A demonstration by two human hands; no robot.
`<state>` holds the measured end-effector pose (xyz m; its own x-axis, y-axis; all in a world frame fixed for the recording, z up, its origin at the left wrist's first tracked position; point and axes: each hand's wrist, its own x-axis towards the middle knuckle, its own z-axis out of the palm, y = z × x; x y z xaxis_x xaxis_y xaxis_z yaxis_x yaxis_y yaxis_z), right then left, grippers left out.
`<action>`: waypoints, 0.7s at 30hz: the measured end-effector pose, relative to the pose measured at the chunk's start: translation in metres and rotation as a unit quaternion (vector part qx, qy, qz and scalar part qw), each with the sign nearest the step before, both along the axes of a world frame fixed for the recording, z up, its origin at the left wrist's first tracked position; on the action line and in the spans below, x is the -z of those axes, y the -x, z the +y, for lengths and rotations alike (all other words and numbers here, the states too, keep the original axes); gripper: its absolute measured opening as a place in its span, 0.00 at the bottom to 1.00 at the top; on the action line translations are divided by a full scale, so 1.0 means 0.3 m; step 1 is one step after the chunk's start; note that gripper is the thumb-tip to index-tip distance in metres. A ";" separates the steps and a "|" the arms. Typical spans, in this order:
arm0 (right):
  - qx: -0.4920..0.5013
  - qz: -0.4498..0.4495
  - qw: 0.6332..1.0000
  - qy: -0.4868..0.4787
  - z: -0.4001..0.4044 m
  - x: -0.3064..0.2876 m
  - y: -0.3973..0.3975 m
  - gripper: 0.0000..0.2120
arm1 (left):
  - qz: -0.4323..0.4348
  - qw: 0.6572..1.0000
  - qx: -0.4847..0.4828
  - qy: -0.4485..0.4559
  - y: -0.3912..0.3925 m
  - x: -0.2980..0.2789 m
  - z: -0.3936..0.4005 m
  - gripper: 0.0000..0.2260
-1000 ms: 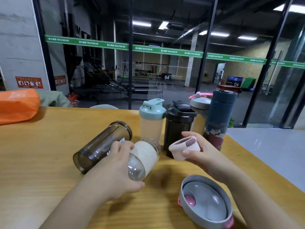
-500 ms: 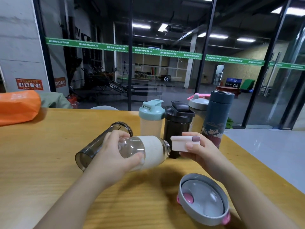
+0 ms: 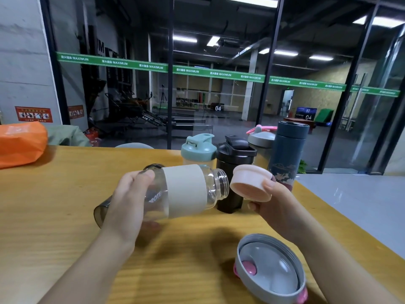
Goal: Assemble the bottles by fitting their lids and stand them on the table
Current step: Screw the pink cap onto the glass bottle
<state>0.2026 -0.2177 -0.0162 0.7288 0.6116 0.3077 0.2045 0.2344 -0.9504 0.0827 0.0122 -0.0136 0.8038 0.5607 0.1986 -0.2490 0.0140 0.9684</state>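
My left hand (image 3: 128, 207) grips the base of a clear glass bottle (image 3: 186, 189) with a cream sleeve, held on its side above the table, its open mouth pointing right. My right hand (image 3: 276, 207) pinches a pale pink lid (image 3: 249, 183) just right of that mouth, open side facing the bottle, a small gap between them. A smoky dark bottle (image 3: 100, 212) lies on the table behind my left hand, mostly hidden. A grey lid with pink parts (image 3: 271, 270) lies upside down near the front right.
Capped bottles stand at the back: teal-lidded shaker (image 3: 198, 150), black shaker (image 3: 235, 159), grey-lidded bottle (image 3: 260, 141), dark blue flask (image 3: 288, 148). An orange bag (image 3: 20, 143) lies far left on the wooden table (image 3: 54, 205). The table's right edge runs diagonally beside my right arm.
My left hand has lifted the glass bottle and turned it level. My right hand has turned the pink lid so its open side faces the bottle mouth and brought it close.
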 end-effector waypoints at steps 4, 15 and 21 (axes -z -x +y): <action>-0.043 0.034 0.995 -0.080 0.003 -0.007 0.006 0.33 | 0.009 0.997 0.051 0.052 -0.001 0.002 -0.004 0.11; -0.031 0.039 0.982 -0.181 0.001 -0.033 0.026 0.32 | 0.069 0.953 0.173 0.239 0.014 0.008 -0.047 0.20; 0.086 -0.031 0.988 -0.122 0.003 -0.028 0.020 0.29 | 0.049 0.941 0.234 0.239 0.010 0.004 -0.048 0.25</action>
